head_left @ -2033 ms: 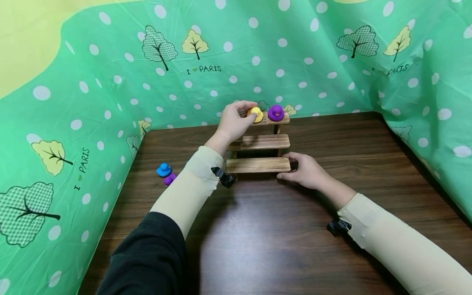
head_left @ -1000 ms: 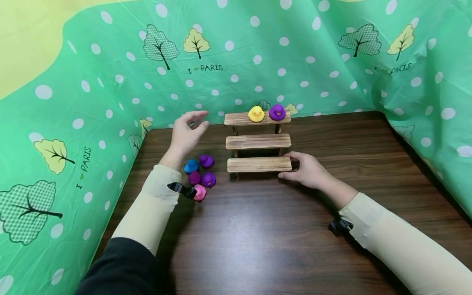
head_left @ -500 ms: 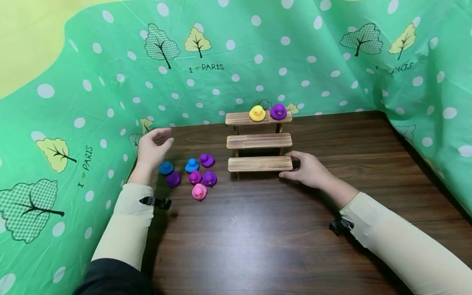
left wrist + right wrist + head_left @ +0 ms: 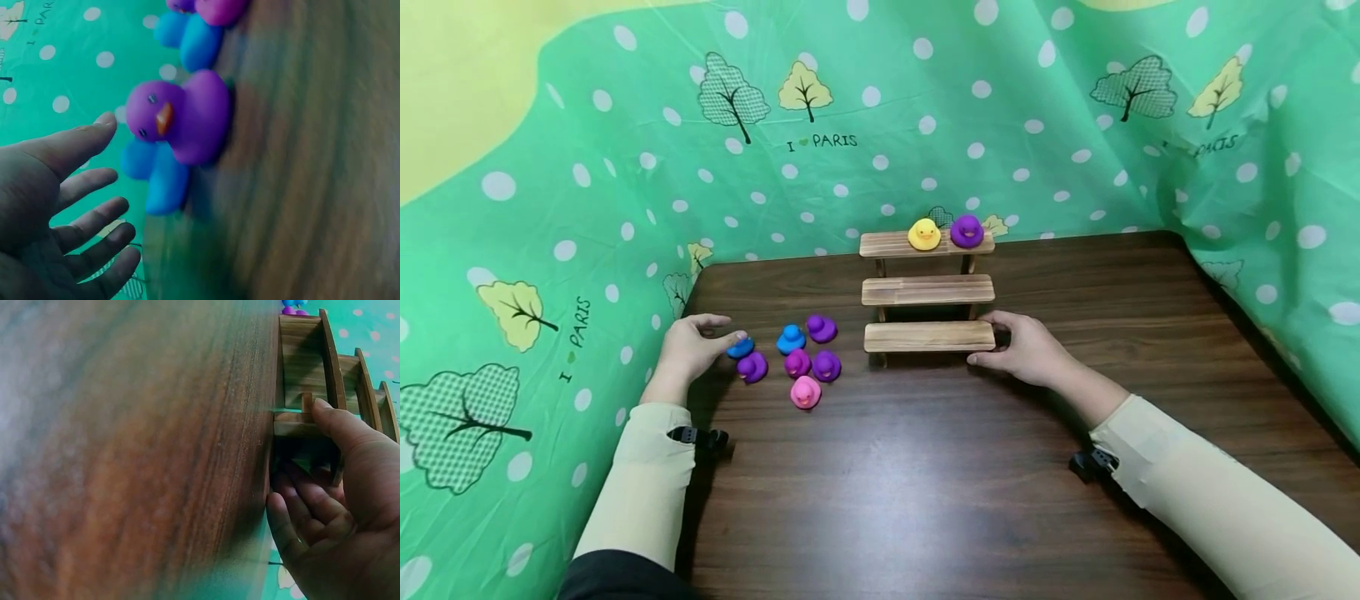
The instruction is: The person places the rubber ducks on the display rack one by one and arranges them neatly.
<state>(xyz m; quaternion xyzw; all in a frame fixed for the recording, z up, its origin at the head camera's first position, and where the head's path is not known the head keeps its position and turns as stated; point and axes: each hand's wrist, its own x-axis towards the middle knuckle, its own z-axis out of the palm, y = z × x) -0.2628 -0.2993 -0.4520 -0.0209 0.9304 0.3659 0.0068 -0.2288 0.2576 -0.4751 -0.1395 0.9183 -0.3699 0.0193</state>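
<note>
Green dotted cloth (image 4: 625, 171) hangs behind a dark wooden table (image 4: 880, 492) — ducks at left, stand toward right.
At far left, the left hand (image 4: 691, 348) has its fingers apart and grips nothing; its thumb is at a blue duck (image 4: 741, 349), but whether they touch I cannot tell. A purple duck (image 4: 752, 367) sits just beside that one, so a careless thumb could, I think, push it away. Next come five more ducks (image 4: 797, 363), loose on the table. Then stands the wooden stand (image 4: 928, 337), the only holder in view — its top step bears a yellow duck (image 4: 924, 235) and, rightward, another purple duck (image 4: 967, 232). The right hand (image 4: 1028, 348) clamps the stand's right end; should this grip jerk, the upper pair could perhaps tip off.
</note>
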